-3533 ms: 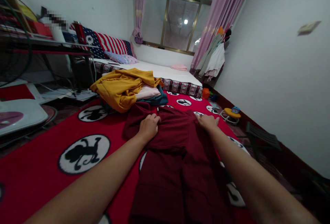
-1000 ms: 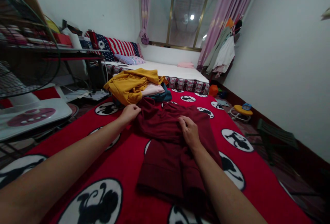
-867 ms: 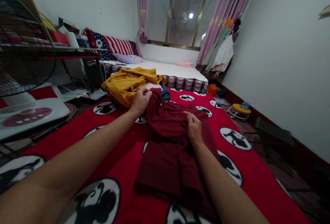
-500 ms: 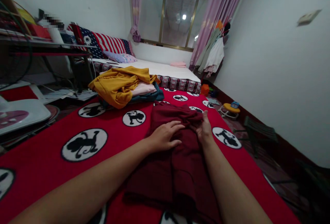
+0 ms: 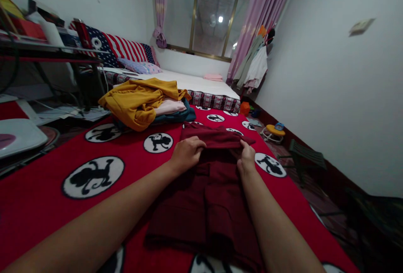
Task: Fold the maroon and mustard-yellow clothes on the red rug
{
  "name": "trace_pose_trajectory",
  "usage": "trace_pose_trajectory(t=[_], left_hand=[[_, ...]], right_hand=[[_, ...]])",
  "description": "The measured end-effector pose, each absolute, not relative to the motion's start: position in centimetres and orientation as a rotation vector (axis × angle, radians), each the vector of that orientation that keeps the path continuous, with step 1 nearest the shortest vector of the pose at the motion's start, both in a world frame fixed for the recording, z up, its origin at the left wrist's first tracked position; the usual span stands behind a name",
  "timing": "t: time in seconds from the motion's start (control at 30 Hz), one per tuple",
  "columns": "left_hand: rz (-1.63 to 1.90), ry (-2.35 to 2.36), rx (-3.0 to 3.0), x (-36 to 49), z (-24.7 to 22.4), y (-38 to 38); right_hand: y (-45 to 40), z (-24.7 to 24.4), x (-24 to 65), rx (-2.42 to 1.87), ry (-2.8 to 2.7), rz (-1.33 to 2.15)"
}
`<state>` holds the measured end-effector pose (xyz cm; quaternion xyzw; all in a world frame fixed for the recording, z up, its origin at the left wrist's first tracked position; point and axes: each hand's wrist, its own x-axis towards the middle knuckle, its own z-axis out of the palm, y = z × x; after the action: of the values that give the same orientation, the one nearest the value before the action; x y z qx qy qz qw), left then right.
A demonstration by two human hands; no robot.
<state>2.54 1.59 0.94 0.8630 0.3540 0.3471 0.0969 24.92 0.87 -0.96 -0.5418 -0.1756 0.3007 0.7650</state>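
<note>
Gripping the maroon garment (image 5: 208,189) — left hand (image 5: 186,154), right hand (image 5: 246,162), fingers clenched on its far fold.

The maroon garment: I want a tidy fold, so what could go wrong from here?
The far end of the maroon garment is bunched under the left hand and right hand; creases may get pressed in. The near edge looks uneven, so the fold may come out crooked. The clothes pile lies close behind and could snag a sleeve.
</note>
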Motion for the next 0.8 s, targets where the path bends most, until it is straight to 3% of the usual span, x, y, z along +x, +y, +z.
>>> trace_pose_trajectory(t=[0.13, 0.33, 0.53, 0.8], left_hand=[[1.298, 0.84, 2.405, 1.9, 3.1, 2.1], [0.666, 0.726, 2.308, 1.5, 3.9, 2.4], [0.863, 0.9, 2.604, 1.8, 1.0, 3.3], [0.478, 1.025, 2.664, 1.9, -1.2, 3.5]], right_hand=[[1.2, -0.5, 25.5, -1.156, -0.371, 0.445], [1.1, -0.1, 26.8, -1.216, -0.312, 0.157], [0.9, -2.1, 29.1, -1.401, -0.197, 0.066], [-0.1, -1.3, 31.6, -1.509, -0.069, -0.091]])
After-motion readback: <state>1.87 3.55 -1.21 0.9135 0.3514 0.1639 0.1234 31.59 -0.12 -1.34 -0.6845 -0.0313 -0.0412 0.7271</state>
